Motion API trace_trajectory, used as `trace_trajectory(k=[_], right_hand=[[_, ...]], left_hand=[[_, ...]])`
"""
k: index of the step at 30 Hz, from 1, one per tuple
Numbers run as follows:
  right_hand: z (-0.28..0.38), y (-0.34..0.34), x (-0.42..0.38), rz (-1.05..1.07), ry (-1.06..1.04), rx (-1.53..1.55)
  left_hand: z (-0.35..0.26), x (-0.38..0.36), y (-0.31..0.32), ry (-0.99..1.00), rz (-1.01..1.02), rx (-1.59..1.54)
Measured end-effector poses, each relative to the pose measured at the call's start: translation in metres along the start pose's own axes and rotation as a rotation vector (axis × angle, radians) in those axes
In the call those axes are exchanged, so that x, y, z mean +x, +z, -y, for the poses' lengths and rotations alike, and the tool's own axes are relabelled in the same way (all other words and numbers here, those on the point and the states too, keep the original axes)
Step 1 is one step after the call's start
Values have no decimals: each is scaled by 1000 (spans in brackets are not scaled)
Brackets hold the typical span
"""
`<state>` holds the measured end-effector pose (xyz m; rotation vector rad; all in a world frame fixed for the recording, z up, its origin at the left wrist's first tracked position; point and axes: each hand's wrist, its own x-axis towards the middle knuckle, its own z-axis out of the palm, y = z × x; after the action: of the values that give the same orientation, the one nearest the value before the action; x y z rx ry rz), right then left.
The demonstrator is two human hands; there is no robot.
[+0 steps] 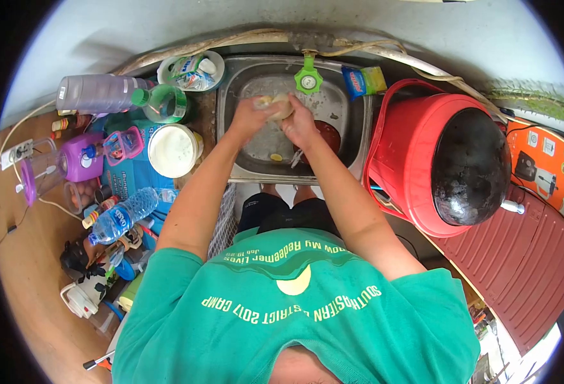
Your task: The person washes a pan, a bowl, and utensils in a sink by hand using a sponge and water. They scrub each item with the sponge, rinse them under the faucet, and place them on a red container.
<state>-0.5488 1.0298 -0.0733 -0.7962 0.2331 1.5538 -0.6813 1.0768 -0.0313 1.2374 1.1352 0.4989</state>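
Over the steel sink [229, 131], both of my hands are close together. My right hand [301, 123] is closed around a pale, rounded object [283, 109] whose kind I cannot make out. My left hand [251, 116] is closed against its left side, with something yellowish at the fingers that is too blurred to name. A reddish-brown dish [328, 136] lies in the basin, partly hidden behind my right forearm. Near it are a shiny metal utensil [296, 158] and a small yellow piece [276, 157]. A green tap handle [308, 80] stands just beyond my hands.
Right of the sink stands a large red bucket [400, 153] with a black, rounded object on top. A blue-and-yellow packet [365, 82] lies at the rim. On the left are a white tub [172, 151], a green bottle [166, 104] and a white bowl [216, 64] holding a packet.
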Motion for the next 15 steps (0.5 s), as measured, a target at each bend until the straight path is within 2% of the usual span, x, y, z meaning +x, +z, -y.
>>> trace_trajectory(k=[1, 3, 4, 6, 7, 9, 10, 12, 13, 15], right_hand=[[-1, -9, 1, -5, -3, -4], [1, -14, 3, 82, -247, 23], [2, -13, 5, 92, -246, 18], [0, -14, 2, -55, -126, -83], [-7, -7, 0, -57, -125, -85], [-24, 7, 0, 117, 168, 6], [-24, 5, 2, 116, 171, -1], [-21, 9, 7, 293, 205, 225], [-18, 12, 7, 299, 211, 221], [-12, 18, 0, 96, 302, 310]], left_hand=[[-1, -4, 3, 0, 5, -6], [-9, -11, 5, -81, -223, -4], [-9, -4, 2, -73, -231, -7], [-5, 11, -7, -65, -414, 338], [-16, 10, -2, -67, -413, 336], [-36, 11, 20, 162, -380, 799], [-36, 11, 27, 160, -384, 793], [-35, 9, 34, 277, -351, 848], [-33, 6, 27, 277, -361, 848], [-27, -5, 10, 628, -186, 871]])
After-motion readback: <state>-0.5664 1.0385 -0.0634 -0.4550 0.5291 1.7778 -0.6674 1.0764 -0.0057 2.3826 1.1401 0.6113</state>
